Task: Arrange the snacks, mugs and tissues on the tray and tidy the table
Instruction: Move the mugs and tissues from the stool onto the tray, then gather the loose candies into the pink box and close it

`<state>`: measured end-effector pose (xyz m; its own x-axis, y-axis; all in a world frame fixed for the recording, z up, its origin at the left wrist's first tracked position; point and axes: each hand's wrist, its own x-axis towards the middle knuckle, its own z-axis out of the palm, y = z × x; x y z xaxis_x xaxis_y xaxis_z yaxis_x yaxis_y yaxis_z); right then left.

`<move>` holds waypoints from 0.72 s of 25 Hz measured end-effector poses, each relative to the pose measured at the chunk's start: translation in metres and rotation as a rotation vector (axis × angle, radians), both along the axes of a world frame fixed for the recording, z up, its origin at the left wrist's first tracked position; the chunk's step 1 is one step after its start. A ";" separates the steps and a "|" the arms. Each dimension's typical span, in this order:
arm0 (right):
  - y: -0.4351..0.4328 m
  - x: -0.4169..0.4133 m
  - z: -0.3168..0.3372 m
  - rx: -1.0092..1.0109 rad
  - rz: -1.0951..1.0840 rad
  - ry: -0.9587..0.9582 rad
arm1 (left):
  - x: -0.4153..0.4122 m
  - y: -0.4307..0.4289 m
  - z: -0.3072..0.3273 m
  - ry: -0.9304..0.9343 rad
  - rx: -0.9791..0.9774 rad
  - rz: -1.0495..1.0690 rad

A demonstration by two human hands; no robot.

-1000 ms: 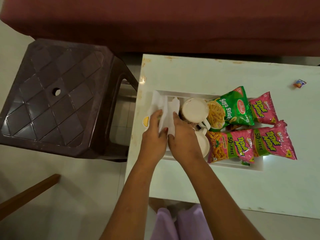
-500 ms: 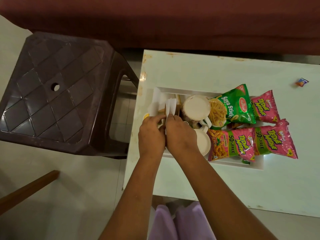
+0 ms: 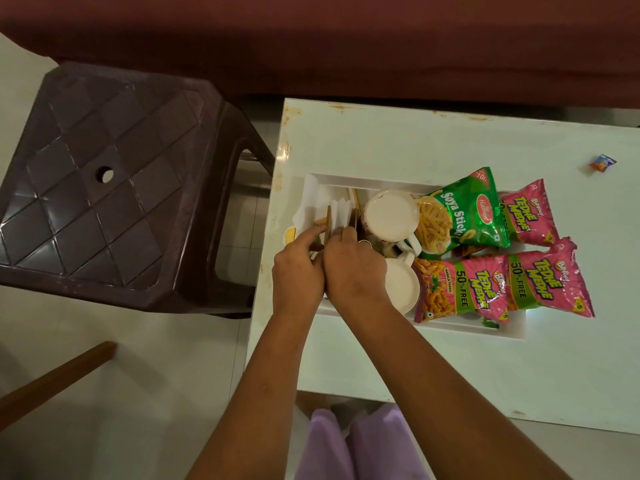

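Observation:
A white tray point(image 3: 516, 327) lies on the white table point(image 3: 398, 140). At its left end white tissues point(image 3: 338, 216) stand upright between the brown sides of a wooden holder point(image 3: 328, 220). My left hand point(image 3: 298, 271) pinches the holder's left side. My right hand point(image 3: 353, 271) grips the tissues and the holder's right side. Two white mugs point(image 3: 391, 216) point(image 3: 403, 284) stand just right of my hands. A green snack packet point(image 3: 464, 209) and three pink packets point(image 3: 526, 213) point(image 3: 460, 289) point(image 3: 550, 282) fill the tray's right half.
A small candy wrapper point(image 3: 602, 163) lies at the table's far right. A dark brown plastic stool point(image 3: 114, 188) stands left of the table. A maroon sofa point(image 3: 311, 39) runs along the back. A wooden bar point(image 3: 52, 382) crosses the floor at the lower left.
The loose, spread tissue was folded upright and pushed down between the holder's sides. Both hands drew close together around the holder.

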<state>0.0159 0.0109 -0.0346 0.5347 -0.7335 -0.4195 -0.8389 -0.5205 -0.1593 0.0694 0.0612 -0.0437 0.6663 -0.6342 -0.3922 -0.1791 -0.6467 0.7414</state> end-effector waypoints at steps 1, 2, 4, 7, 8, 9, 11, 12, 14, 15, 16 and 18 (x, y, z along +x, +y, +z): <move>0.000 0.001 0.000 0.005 0.000 0.003 | 0.001 0.000 0.000 0.005 0.002 0.000; -0.001 0.001 0.000 0.013 0.000 0.009 | 0.001 0.000 -0.001 0.014 0.002 0.000; -0.002 0.002 0.001 0.038 -0.024 -0.008 | 0.001 -0.001 -0.001 0.028 0.002 -0.007; -0.006 -0.001 0.006 0.070 -0.075 -0.078 | 0.003 -0.005 -0.002 0.042 0.004 0.011; -0.007 -0.002 0.008 0.077 -0.085 -0.106 | 0.005 -0.006 -0.003 0.051 0.001 0.031; -0.008 -0.004 0.010 0.075 -0.090 -0.139 | 0.006 -0.007 -0.004 0.060 -0.006 0.055; -0.011 -0.009 0.014 0.052 -0.096 -0.210 | 0.008 -0.007 -0.006 0.057 -0.022 0.111; -0.014 -0.013 0.015 0.041 -0.103 -0.240 | 0.009 -0.006 -0.008 0.048 -0.018 0.146; -0.022 -0.026 0.013 0.060 -0.163 -0.330 | 0.010 -0.006 -0.015 0.041 0.041 0.216; -0.026 -0.037 0.012 0.084 -0.235 -0.412 | 0.010 -0.007 -0.019 0.048 0.093 0.234; -0.030 -0.051 0.011 0.070 -0.334 -0.530 | 0.008 -0.007 -0.022 0.065 0.142 0.240; -0.035 -0.087 0.007 -0.149 -0.579 -0.745 | 0.003 -0.009 -0.027 0.113 0.183 0.252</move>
